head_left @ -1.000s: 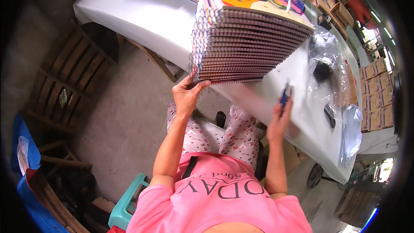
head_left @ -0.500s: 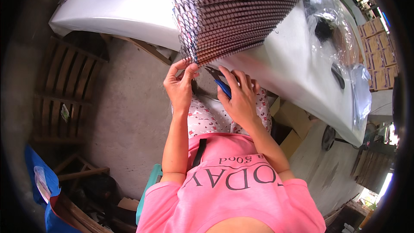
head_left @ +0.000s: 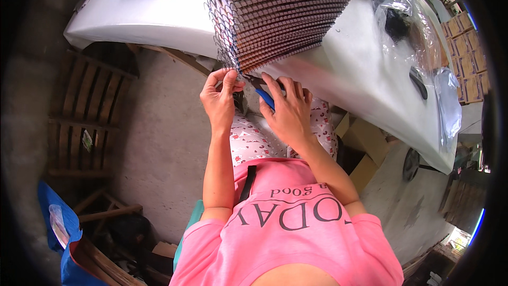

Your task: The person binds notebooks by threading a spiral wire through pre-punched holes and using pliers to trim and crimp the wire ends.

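A tall stack of wire-bound notebooks (head_left: 291, 18), with dark coil bindings in close rows, stands at the table's near edge. At its lower left corner, my left hand (head_left: 218, 100) has thumb and forefinger pinched at the end of the lowest binding; the fingers partly hide what is between them. My right hand (head_left: 291, 114) is closed round blue-handled pliers (head_left: 264, 97). Their dark jaws (head_left: 253, 80) point left, close to my left fingertips and just under the stack's corner. Whether the jaws touch the wire is too small to tell.
The white-covered table (head_left: 143, 16) runs across the front and bends down to the right. On it lie clear plastic wrap (head_left: 410, 26) and a dark oblong object (head_left: 418, 83). Wooden pallets (head_left: 84, 116) stand at left, stacked cartons (head_left: 468, 58) far right. An open cardboard box (head_left: 368, 143) sits under the table.
The pliers and my right hand have moved slightly left, bringing the jaws nearer my left fingertips. My left hand still pinches at the stack's corner. The whole view has shifted a little.
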{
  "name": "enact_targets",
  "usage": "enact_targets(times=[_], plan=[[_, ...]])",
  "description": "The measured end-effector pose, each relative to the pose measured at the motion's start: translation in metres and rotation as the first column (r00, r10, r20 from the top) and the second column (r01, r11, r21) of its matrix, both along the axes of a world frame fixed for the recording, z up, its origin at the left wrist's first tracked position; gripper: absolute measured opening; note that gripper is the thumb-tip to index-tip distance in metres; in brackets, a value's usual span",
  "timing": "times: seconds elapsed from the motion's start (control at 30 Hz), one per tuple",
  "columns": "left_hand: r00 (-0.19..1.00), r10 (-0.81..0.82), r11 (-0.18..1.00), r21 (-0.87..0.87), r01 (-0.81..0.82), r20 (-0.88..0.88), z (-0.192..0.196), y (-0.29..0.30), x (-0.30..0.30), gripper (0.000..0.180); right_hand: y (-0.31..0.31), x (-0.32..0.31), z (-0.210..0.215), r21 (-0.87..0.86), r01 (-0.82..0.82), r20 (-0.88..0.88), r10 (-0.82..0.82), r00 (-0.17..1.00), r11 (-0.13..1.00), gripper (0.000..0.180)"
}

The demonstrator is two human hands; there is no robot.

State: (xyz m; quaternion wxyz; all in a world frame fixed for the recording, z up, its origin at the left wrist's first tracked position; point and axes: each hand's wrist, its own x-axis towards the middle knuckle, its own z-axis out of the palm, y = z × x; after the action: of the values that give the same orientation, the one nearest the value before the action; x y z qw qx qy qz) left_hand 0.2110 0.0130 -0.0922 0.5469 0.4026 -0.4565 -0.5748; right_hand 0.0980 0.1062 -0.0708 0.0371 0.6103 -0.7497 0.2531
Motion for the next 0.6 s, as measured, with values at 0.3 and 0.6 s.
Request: enact_targets(times=[0.3, 0.6], plan=[[1.0, -0.005, 1.0, -0.023, 0.005, 0.008, -0.004, -0.001, 0.0, 0.019, -0.014, -0.004, -0.018, 0.041, -0.11, 0.272, 0.095, 0.958, 0.993, 0.037], [0.999, -0.022, 1.0, 0.003, 0.022, 0.03, 0.003, 0.004, 0.004, 0.022, -0.004, -0.01, 0.011, -0.074, -0.019, 0.014, 0.021, 1.0, 0.997, 0.048]])
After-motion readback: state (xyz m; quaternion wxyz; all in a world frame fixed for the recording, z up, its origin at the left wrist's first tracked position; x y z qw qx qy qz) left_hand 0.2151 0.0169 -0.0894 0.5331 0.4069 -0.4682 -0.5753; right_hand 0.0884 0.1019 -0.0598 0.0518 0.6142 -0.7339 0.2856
